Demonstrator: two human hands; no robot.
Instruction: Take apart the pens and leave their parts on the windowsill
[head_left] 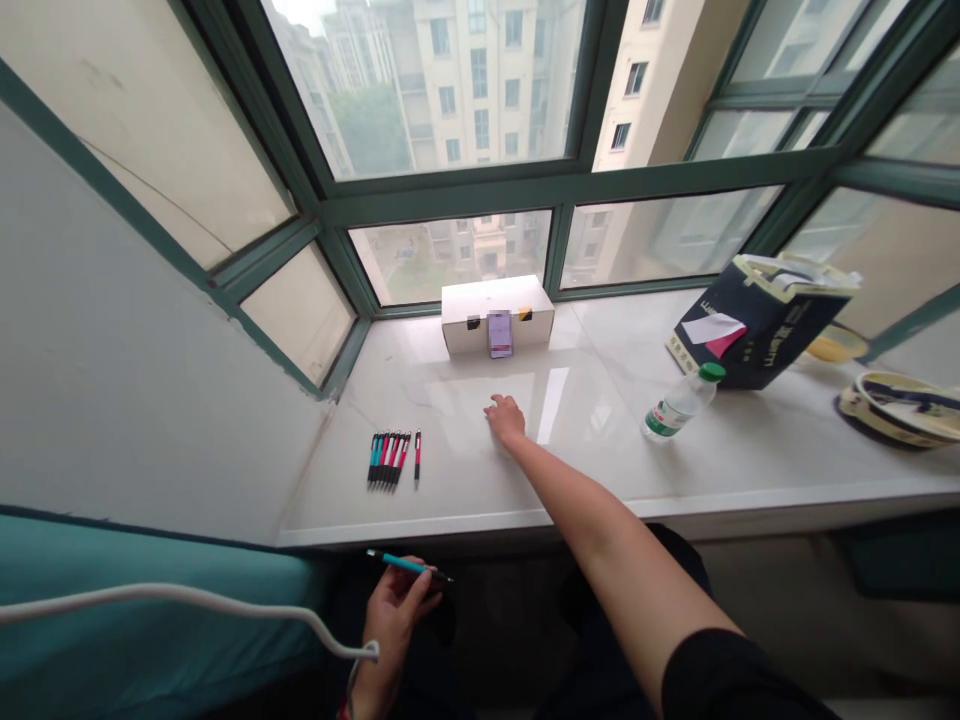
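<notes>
The left hand (391, 608), grip closed, holds a teal pen (397, 562), best pinched lightly; other pens (386, 460) lie at its twelve o'clock. The right hand (508, 416), grip half-open, looks empty.

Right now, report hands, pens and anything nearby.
Left hand holding teal pen below sill edge. Right hand empty, over sill. Other pens lined up left. Bottle off right.

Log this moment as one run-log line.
left hand: holds teal pen; right hand: empty, over sill; pen row: on sill; lone pen: beside row
</notes>
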